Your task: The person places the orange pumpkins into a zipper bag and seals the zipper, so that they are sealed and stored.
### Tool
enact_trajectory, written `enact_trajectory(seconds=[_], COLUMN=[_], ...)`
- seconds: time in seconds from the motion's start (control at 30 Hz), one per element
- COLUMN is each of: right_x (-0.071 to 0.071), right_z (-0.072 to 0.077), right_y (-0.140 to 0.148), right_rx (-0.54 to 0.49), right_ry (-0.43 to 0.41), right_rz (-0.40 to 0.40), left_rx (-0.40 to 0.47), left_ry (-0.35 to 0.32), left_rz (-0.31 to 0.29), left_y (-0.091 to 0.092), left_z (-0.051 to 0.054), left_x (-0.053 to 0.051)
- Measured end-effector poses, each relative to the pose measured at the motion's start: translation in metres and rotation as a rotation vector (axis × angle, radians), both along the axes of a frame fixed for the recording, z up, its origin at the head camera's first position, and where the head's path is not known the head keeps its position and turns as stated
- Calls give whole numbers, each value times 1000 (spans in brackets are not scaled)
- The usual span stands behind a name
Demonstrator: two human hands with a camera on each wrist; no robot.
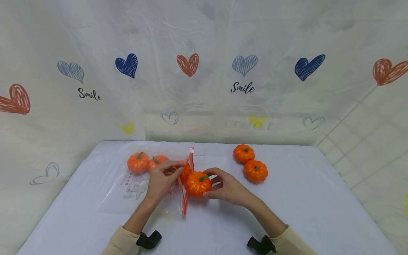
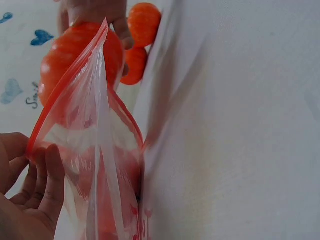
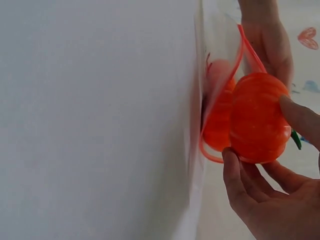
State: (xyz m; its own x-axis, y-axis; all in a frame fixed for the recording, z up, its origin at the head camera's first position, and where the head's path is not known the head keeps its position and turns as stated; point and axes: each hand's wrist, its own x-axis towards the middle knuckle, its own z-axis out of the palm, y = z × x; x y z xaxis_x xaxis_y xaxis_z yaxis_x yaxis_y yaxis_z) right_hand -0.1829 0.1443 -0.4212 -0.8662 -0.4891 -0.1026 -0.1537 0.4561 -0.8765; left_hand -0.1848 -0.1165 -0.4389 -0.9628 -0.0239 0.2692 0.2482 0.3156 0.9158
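A clear bag with a red zip edge [image 1: 184, 207] lies on the table, several orange pumpkins inside, two of them at its left part [image 1: 138, 163]. My left hand [image 1: 162, 179] pinches the upper side of the bag's mouth, which stands apart in the left wrist view, at the red edge [image 2: 36, 137]. At the mouth, my right hand [image 1: 227, 187] grips an orange pumpkin [image 1: 197, 184] with a green stem, thumb on one side and fingers on the other. In the right wrist view this pumpkin [image 3: 260, 118] overlaps the opening.
Two more orange pumpkins [image 1: 243, 153] [image 1: 255, 171] sit together at the back, right of the bag. A white cloth covers the table [image 1: 287, 198]. Behind it hangs a pale sheet [image 1: 210, 99] printed with hearts. Black devices are strapped at both wrists.
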Motion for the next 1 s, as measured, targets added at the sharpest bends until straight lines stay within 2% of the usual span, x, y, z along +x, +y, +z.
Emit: enact_trajectory(seconds=[0.17,0.33,1.0], right_x=[-1,-3,-1], right_z=[-3,-7,-7], right_y=[-4,-9,-25], right_rx=[4,2,16], right_ry=[4,-8,112], right_rz=[55,75,-26], left_rx=[-8,-14,29], left_ry=[-7,-10,5], left_rz=[0,8,-20], left_y=[1,1,0], left_z=[0,0,0], left_x=[0,1,-2])
